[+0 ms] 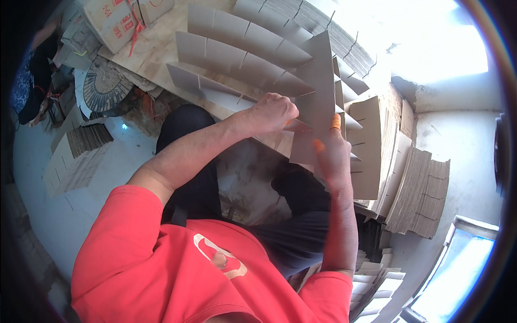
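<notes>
Far left, on the pale floor, I've got a pile of slotted grey-brown cardboard sheets, then a brown cardboard box with red print up on a light wooden board. Over that board fan three long, slotted grey cardboard strips, running into the crosspiece. The person's left hand is balled up right at the nearest strip; honestly can't tell if it's pinching it. Next, the tall flat grey cardboard crosspiece stands on edge, and the right hand, orange covers on its fingertips, has its lower right edge between thumb and fingers. Past that, stacked slotted brown cardboard sheets lean near the wall.
</notes>
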`<state>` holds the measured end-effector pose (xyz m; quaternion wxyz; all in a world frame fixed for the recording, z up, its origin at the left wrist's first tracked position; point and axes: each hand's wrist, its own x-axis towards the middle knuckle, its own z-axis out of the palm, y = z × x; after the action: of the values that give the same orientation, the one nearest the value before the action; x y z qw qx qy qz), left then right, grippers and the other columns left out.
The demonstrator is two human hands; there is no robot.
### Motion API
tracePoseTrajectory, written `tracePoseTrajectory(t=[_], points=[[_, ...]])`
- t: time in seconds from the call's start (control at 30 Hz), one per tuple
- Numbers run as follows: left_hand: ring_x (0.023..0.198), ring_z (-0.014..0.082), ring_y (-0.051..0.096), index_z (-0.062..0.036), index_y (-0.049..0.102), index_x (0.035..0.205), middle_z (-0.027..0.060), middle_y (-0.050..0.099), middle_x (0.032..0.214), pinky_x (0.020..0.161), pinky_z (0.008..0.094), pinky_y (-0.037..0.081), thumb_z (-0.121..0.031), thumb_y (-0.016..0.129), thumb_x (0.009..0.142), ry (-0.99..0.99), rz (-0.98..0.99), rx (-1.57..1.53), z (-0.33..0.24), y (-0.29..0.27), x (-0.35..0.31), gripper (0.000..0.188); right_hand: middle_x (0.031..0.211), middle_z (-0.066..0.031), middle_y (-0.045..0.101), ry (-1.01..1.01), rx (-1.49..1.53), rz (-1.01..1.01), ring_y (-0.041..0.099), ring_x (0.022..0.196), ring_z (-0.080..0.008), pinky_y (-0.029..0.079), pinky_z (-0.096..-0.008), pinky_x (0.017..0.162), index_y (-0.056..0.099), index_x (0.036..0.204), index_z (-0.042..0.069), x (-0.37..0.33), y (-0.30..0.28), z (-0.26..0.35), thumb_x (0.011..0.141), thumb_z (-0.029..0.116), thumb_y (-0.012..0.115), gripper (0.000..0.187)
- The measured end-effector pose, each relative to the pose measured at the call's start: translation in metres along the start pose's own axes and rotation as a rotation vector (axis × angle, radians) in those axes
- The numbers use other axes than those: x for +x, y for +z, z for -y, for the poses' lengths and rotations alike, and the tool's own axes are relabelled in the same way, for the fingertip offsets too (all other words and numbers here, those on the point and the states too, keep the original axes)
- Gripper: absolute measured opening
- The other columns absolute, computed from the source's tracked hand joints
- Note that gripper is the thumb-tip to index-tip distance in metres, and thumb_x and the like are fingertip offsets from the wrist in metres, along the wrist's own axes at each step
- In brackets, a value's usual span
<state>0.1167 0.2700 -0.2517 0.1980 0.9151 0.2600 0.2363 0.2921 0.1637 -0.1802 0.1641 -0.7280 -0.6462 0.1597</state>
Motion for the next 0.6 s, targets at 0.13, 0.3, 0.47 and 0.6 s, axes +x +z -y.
tracePoseTrajectory(t=[0.13,0.3,0.47,0.6], points=[[0.07,0.0362,0.063,-0.0024,0.056,0.064,0.0189,0.058,0.065,0.064,0.0447,0.05,-0.008,0.064,0.071,-0.02,0.065,-0.072,-0.002,-0.007,-0.002,0.012,0.076,-0.026,0.062,0.115,0.05,0.05,0.065,0.068,-0.0367,0.049,-0.0412,0.059,0.025,0.143,0.0,-0.002,-0.011,0.005,0.085,0.002,0.055,0.065],[0.069,0.0365,0.063,-0.0019,0.056,0.064,0.0197,0.057,0.064,0.063,0.0445,0.05,-0.01,0.064,0.071,0.018,0.02,0.005,-0.003,-0.007,-0.002,0.013,0.076,-0.0262,0.063,-0.027,-0.066,-0.008,0.064,0.07,-0.0401,0.049,-0.0443,0.06,0.024,0.143,-0.003,-0.009,0.002,-0.001,0.084,0.001,0.056,0.067],[0.069,0.0363,0.063,-0.0018,0.055,0.064,0.0191,0.057,0.064,0.063,0.0446,0.05,-0.01,0.064,0.071,0.007,0.043,-0.015,-0.001,-0.011,-0.003,0.015,0.074,-0.0257,0.062,0.066,-0.104,0.076,0.064,0.071,-0.04,0.049,-0.0447,0.061,0.022,0.143,-0.003,-0.007,-0.012,0.01,0.084,0.0,0.053,0.068],[0.069,0.0361,0.063,-0.0018,0.056,0.064,0.0188,0.058,0.065,0.064,0.0441,0.05,-0.01,0.064,0.072,-0.01,0.066,-0.02,0.004,-0.009,-0.003,0.013,0.074,-0.0251,0.062,0.072,-0.091,0.039,0.064,0.069,-0.0392,0.049,-0.0436,0.06,0.023,0.143,-0.002,-0.007,-0.006,0.012,0.085,0.0,0.052,0.065]])
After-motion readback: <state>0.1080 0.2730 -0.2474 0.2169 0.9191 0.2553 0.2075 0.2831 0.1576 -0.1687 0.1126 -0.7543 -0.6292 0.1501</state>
